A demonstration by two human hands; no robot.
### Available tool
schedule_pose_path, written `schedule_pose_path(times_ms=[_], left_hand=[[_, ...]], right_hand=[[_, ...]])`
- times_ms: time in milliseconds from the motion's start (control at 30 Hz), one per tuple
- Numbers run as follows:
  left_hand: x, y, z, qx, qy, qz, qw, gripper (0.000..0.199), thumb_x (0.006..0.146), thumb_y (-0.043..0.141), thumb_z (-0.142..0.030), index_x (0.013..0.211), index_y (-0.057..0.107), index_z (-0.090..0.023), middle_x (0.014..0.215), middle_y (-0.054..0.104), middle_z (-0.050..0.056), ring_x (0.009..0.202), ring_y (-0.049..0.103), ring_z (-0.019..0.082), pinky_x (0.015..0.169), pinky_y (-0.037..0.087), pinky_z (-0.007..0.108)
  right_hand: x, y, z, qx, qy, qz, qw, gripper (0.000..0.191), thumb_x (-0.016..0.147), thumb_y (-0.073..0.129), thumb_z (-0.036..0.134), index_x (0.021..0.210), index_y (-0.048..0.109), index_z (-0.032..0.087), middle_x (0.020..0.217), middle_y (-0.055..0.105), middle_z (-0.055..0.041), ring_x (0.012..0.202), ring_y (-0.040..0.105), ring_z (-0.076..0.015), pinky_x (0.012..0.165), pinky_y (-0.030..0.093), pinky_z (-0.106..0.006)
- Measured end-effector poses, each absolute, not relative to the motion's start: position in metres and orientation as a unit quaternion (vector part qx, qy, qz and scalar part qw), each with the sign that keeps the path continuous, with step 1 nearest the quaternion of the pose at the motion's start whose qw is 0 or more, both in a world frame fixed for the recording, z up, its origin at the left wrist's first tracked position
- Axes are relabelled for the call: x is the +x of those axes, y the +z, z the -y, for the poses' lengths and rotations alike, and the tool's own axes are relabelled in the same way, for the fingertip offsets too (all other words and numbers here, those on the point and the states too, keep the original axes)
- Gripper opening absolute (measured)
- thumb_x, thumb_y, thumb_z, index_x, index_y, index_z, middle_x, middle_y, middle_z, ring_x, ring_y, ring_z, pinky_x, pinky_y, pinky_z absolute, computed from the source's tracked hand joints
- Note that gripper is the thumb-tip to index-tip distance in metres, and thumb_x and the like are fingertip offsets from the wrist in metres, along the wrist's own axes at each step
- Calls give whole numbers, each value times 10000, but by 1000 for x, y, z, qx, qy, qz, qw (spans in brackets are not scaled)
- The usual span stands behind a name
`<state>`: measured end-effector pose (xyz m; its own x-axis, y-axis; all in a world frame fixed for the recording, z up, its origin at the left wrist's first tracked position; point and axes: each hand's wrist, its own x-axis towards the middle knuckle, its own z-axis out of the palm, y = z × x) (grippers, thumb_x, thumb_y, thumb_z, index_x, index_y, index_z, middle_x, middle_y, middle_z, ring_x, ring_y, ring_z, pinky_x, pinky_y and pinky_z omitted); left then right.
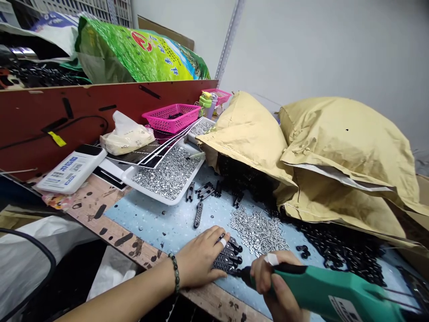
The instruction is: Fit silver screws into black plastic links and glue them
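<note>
Bright, even indoor light, seemingly from above, pale on the gray wall [318,49]. Only soft, shallow shadows beneath the paper sacks [335,152]. Tiny sparkling glints across the silver nuts [167,172], without harsh glare. Sharp focus over most of the frame, slight softness on the green screwdriver [331,290] at lower right. Wide-lens bending toward the edges, with the table edge [134,250] curving and the shelf post [229,40] leaning.

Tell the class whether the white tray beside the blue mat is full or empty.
Not empty: small silver nuts cover nearly the whole floor of the white tray.
</note>
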<state>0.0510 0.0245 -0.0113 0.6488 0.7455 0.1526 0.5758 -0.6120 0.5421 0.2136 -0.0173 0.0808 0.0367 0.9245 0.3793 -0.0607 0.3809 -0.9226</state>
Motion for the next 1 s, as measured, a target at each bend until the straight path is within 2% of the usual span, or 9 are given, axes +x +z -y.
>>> schedule_pose_path(times_ms=[167,400,800,1000], left_hand=[[51,-12,-25,878,186,-376,232,873,735,718,-468,1419,278,-154,1438,350,164,1348,277,334,1096,314,462],[51,-13,-24,877,194,-375,231,877,748,706,-465,1435,247,-170,1446,346,160,1351,280,333,1089,321,473],[52,-14,-25,875,214,-372,225,870,728,727,-444,1419,288,-149,1405,393,170,1320,324,340,1073,347,472],[52,-12,-26,883,193,-367,219,866,756,698,-471,1429,266,-141,1421,372,169,1332,304,333,1078,344,463]], right_hand=[[219,81,19,-371,388,595,598,83,902,519,304,926,535,226,511,496,61,450,461,-109,536,422,-277],[215,94,19,-361,387,567,632,113,895,520,312,938,550,212,531,480,60,459,449,-100,551,408,-280],[223,65,20,-384,443,580,566,33,908,517,251,923,506,224,532,480,72,466,459,-99,509,399,-243],[218,88,26,-376,386,550,638,123,889,523,315,937,550,206,548,484,59,468,459,-103,543,402,-284]])
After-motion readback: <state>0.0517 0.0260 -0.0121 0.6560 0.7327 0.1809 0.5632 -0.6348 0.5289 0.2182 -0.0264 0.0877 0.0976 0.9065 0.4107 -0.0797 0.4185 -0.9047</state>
